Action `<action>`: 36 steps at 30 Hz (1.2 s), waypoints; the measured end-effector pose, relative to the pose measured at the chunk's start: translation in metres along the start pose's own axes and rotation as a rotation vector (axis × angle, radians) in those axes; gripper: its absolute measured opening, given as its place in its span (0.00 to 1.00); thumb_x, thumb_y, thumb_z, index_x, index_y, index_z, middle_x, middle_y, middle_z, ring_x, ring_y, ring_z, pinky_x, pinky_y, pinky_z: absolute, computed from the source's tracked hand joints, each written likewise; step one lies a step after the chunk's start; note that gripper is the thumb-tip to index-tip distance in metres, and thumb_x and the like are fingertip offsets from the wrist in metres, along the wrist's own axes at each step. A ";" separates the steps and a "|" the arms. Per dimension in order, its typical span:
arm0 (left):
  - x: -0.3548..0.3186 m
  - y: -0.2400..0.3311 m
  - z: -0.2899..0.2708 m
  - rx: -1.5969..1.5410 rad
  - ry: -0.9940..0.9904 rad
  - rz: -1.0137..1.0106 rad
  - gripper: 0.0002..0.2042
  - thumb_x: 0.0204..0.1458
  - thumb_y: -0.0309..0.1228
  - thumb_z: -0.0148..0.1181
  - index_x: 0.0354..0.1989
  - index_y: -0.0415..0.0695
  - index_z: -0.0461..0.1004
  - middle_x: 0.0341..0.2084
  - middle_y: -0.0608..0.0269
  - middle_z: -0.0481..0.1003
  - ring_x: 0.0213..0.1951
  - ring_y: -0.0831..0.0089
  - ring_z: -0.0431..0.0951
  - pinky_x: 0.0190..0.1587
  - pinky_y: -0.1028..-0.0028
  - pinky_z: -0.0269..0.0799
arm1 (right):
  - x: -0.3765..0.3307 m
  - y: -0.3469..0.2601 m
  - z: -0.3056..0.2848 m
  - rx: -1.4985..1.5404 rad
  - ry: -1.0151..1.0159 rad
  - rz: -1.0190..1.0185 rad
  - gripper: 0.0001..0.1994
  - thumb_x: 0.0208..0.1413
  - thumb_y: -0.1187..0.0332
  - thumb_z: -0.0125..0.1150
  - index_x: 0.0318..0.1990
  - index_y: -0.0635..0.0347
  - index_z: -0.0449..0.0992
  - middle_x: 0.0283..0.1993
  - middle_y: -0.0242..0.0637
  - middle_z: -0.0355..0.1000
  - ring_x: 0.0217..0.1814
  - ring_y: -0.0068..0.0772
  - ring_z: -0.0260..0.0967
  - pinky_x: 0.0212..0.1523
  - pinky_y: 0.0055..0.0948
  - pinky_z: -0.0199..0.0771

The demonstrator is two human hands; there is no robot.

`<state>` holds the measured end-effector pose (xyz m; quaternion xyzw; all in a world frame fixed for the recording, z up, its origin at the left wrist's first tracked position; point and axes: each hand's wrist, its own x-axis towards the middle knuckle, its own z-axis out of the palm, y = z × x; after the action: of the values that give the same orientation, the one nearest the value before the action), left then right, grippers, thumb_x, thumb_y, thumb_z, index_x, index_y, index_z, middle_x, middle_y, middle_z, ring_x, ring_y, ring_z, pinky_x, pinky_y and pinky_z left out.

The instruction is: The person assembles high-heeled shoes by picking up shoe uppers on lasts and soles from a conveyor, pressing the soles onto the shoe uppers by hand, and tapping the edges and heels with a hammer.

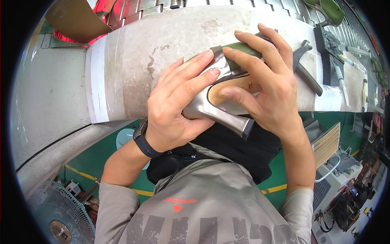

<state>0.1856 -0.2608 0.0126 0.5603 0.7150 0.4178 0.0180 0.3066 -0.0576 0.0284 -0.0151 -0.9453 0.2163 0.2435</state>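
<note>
Both my hands are on a high-heeled shoe (206, 106) above the near edge of the worktable, in front of my body. It has a silver heel part with a dark tip pointing toward me, a tan inside and a dark green upper. My left hand (174, 95) wraps the silver part from the left, its fingertips resting near a grey band. From the right, my right hand (270, 79) grips the green upper, fingers spread over its far side and thumb against the tan inside. The fingers hide much of the upper.
Right of my hands lies a hammer-like tool (307, 77) beside a black block (327, 55) and several slim brushes or tubes (342, 83). Another green shoe (331, 12) is at the far right, near the slatted conveyor (284, 5). A brown curved sheet (77, 20) stands far left; a fan (61, 211) is below.
</note>
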 end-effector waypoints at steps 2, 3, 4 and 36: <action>0.000 -0.001 0.004 0.012 0.035 0.032 0.31 0.43 0.32 0.81 0.58 0.38 0.78 0.61 0.38 0.76 0.62 0.48 0.79 0.67 0.52 0.68 | 0.000 -0.009 -0.003 0.003 -0.009 0.048 0.27 0.43 0.55 0.80 0.52 0.55 0.85 0.64 0.39 0.75 0.74 0.56 0.60 0.68 0.49 0.67; 0.000 -0.001 0.007 0.011 0.032 0.031 0.31 0.43 0.32 0.81 0.58 0.38 0.78 0.61 0.38 0.76 0.62 0.48 0.79 0.67 0.52 0.68 | 0.003 -0.012 -0.006 0.004 -0.016 0.093 0.26 0.42 0.56 0.80 0.51 0.56 0.85 0.64 0.40 0.75 0.74 0.56 0.61 0.68 0.48 0.67; -0.002 0.000 0.011 0.022 0.071 0.029 0.31 0.40 0.30 0.79 0.57 0.41 0.79 0.61 0.43 0.77 0.62 0.51 0.79 0.65 0.52 0.70 | 0.007 -0.014 -0.010 0.011 -0.019 0.095 0.26 0.42 0.56 0.80 0.51 0.56 0.85 0.64 0.40 0.75 0.74 0.56 0.61 0.68 0.48 0.67; 0.039 0.004 0.008 -0.011 -0.227 -0.051 0.42 0.51 0.40 0.76 0.71 0.35 0.63 0.71 0.38 0.63 0.70 0.42 0.65 0.72 0.55 0.60 | -0.061 0.060 -0.031 -0.114 0.210 0.367 0.25 0.56 0.69 0.72 0.61 0.61 0.77 0.66 0.54 0.71 0.68 0.58 0.67 0.67 0.46 0.69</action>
<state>0.1779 -0.2245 0.0272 0.5855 0.7201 0.3550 0.1122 0.3704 0.0014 0.0002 -0.2233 -0.9070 0.2003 0.2957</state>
